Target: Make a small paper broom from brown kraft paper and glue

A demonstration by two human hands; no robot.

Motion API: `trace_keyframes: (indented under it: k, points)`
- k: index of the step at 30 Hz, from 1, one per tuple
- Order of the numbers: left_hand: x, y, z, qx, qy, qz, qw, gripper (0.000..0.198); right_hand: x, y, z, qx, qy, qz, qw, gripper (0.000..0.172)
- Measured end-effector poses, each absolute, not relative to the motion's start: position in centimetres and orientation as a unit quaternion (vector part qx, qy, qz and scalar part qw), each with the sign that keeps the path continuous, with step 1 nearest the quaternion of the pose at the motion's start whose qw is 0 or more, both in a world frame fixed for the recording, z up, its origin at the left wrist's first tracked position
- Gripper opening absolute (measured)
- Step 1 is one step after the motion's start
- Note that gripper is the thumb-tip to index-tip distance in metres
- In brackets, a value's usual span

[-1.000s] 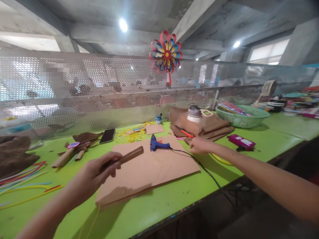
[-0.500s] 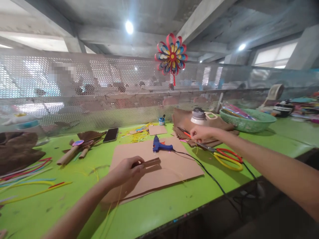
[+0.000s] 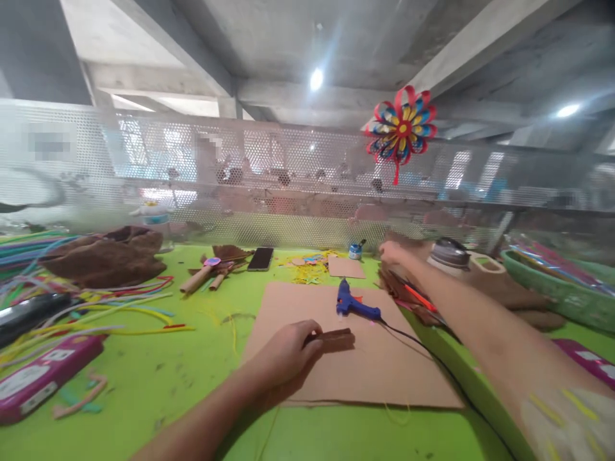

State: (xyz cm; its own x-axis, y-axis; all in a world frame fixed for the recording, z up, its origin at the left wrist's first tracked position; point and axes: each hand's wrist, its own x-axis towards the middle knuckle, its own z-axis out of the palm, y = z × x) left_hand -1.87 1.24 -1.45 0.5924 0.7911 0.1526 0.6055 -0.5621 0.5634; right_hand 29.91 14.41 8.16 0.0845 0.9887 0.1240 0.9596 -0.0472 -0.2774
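My left hand (image 3: 296, 346) is closed on a narrow folded brown strip (image 3: 339, 336), held just above a tan cardboard sheet (image 3: 327, 384). A blue glue gun (image 3: 355, 306) lies on that sheet, beyond the strip, its black cord running off to the right. My right hand (image 3: 394, 252) reaches far forward to the left edge of a brown crinkled paper pile (image 3: 500, 288). Its fingers are curled; whether they grip the paper is too blurred to tell. Under my right forearm, scissors with an orange part (image 3: 420, 298) lie partly hidden.
Left stand brown crumpled material (image 3: 110, 256), colourful strips (image 3: 139, 310) and a purple box-like object (image 3: 48, 378). Rolled brown pieces (image 3: 204, 275), a phone (image 3: 261, 258) and a small blue jar (image 3: 355, 251) lie farther back. A green basket (image 3: 542, 282) is at right, before a perforated screen (image 3: 298, 153).
My right hand has moved from above the scissors forward to the brown paper pile's left edge. The view has swung left. My left hand still holds the brown strip over the cardboard.
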Motion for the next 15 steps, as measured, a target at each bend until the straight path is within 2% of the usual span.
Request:
trace_keyframes:
  k: [5, 7, 10, 12, 13, 15]
  points:
    - [-1.9, 1.3, -1.3, 0.865, 0.402, 0.197, 0.227, 0.031, 29.9, 11.8, 7.6, -0.740, -0.645, 0.011, 0.189, 0.027]
    - [-1.9, 1.1, -1.1, 0.870, 0.389, 0.194, 0.231, 0.029, 28.5, 9.5, 7.1, -0.714, -0.668, 0.027, 0.209, 0.034]
    - [-1.7, 0.8, -0.9, 0.874, 0.376, 0.203, 0.232, 0.028, 25.0, 5.0, 5.1, -0.623, -0.742, 0.108, 0.221, 0.033]
    - [-1.5, 0.7, -0.7, 0.874, 0.374, 0.216, 0.224, 0.028, 22.6, 2.1, 3.2, -0.472, -0.811, 0.259, 0.227, 0.050]
    - [-1.5, 0.7, -0.7, 0.874, 0.372, 0.222, 0.218, 0.028, 21.6, 0.9, 2.3, -0.443, -0.818, 0.293, 0.221, 0.054]
    - [-1.6, 0.8, -0.5, 0.881, 0.361, 0.227, 0.205, 0.029, 20.2, -0.8, 0.9, -0.445, -0.815, 0.289, 0.233, 0.040]
